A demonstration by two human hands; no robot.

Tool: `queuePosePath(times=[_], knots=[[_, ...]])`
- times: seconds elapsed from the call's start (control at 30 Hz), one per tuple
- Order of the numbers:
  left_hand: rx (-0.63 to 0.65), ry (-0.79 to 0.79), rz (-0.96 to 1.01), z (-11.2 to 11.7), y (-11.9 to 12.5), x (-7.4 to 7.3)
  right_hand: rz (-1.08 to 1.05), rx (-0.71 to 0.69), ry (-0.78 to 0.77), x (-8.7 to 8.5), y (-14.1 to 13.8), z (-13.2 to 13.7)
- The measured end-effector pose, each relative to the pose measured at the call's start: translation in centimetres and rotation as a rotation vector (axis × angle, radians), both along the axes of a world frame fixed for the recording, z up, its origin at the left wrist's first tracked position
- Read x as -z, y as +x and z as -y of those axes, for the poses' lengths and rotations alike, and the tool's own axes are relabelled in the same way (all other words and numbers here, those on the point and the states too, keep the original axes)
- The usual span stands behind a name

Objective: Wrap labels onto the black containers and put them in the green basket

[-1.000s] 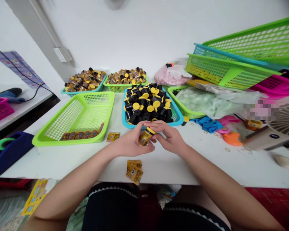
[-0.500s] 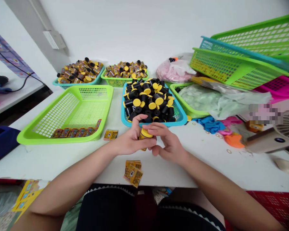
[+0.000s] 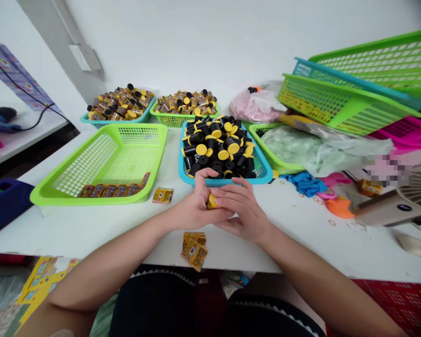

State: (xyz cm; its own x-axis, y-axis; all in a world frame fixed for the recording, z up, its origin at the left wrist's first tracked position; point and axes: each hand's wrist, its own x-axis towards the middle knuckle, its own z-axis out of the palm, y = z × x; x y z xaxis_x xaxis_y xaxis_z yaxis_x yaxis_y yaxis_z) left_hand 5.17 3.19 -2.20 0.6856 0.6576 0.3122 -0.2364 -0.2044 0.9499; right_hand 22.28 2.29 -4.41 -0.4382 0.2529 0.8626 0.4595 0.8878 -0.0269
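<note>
Between my two hands, above the front of the table, is a small canister with a yellow cap (image 3: 211,202), mostly hidden by fingers. My left hand (image 3: 196,208) is closed round its left side, index finger raised. The fingers of my right hand (image 3: 242,213) wrap over it from the right. Below lie several loose yellow printed labels (image 3: 194,250), fanned out near the table edge. A small stack of similar labels (image 3: 162,195) sits left of my hands. Just beyond them, a blue basket (image 3: 191,181) is heaped with black canisters (image 3: 215,140) that have yellow caps.
A green basket (image 3: 38,196) at left holds a row of labelled canisters (image 3: 108,190). Two baskets of labelled canisters (image 3: 121,103) stand against the wall. At right are stacked baskets (image 3: 337,100), a plastic bag (image 3: 301,145), balloon-like scraps (image 3: 305,183) and a fan (image 3: 389,201).
My right fingers have closed further over the canister, and it has tilted so less of its cap and label shows. The view has shifted slightly.
</note>
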Motion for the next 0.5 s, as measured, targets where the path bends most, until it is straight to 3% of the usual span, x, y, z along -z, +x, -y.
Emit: queuePosePath(times=[0.07, 0.1, 0.2, 0.3, 0.4, 0.5], knots=[[0.082, 0.004, -0.045, -0.4, -0.4, -0.2, 0.007, -0.025, -0.007, 0.1, 0.2, -0.2], [0.06, 0.018, -0.079, -0.5, -0.5, -0.3, 0.014, -0.021, -0.01, 0.2, 0.3, -0.3], [-0.26, 0.129, -0.208, 0.2, -0.8, -0.8, 0.053, 0.041, -0.008, 0.4, 0.5, -0.8], [-0.575, 0.285, -0.362, 1.4, -2.3, -2.3, 0.082, 0.144, 0.021, 0.4, 0.8, -1.2], [-0.784, 0.375, -0.577, 1.1, -6.0, -4.9, 0.086, 0.316, 0.046, 0.1, 1.6, -1.6], [-0.928, 0.309, -0.972, -2.1, -10.9, -7.2, 0.058, 0.472, 0.0, -0.3, 2.6, -2.3]])
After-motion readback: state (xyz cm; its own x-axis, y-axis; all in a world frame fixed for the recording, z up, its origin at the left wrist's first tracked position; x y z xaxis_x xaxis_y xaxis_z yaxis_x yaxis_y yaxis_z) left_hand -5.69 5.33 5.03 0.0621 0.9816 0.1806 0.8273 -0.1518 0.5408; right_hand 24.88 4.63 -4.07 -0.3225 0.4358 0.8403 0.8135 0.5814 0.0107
